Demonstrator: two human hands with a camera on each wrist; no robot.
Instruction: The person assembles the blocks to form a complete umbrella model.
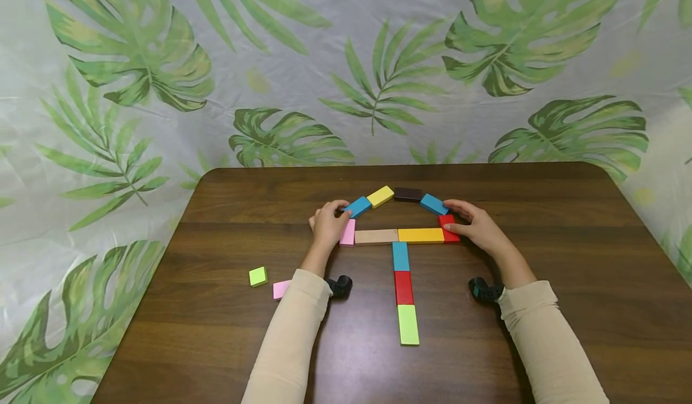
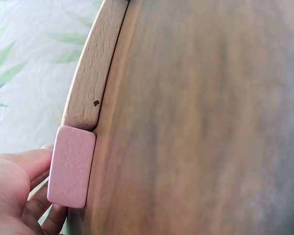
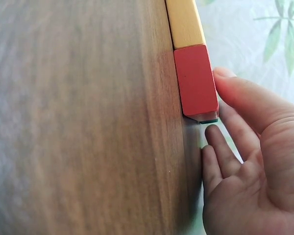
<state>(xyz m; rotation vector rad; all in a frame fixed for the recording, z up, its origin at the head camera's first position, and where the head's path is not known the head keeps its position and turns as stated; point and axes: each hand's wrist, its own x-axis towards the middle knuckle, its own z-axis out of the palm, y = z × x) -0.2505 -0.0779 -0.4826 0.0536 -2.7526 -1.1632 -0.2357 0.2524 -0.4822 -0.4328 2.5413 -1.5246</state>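
Wooden blocks form an umbrella-like outline on the table. At its left corner my left hand (image 1: 327,224) pinches the near end of a blue block (image 1: 358,206), thumb and index finger at its edges. A pink block (image 2: 72,166) stands right beside that hand, touching a plain wood block (image 2: 94,73). On the other side my right hand (image 1: 478,224) has its fingers loosely extended. Its index finger reaches the end of the right blue block (image 1: 434,204), and its thumb touches the red block (image 3: 196,81). A yellow-orange block (image 1: 420,236) adjoins the red one.
A yellow block (image 1: 381,196) and a black block (image 1: 408,194) top the arch. Below run a light-blue block (image 1: 400,256), a red block (image 1: 403,287) and a lime block (image 1: 408,325). A small lime block (image 1: 258,277) and a pink block (image 1: 280,290), partly behind the left sleeve, lie left.
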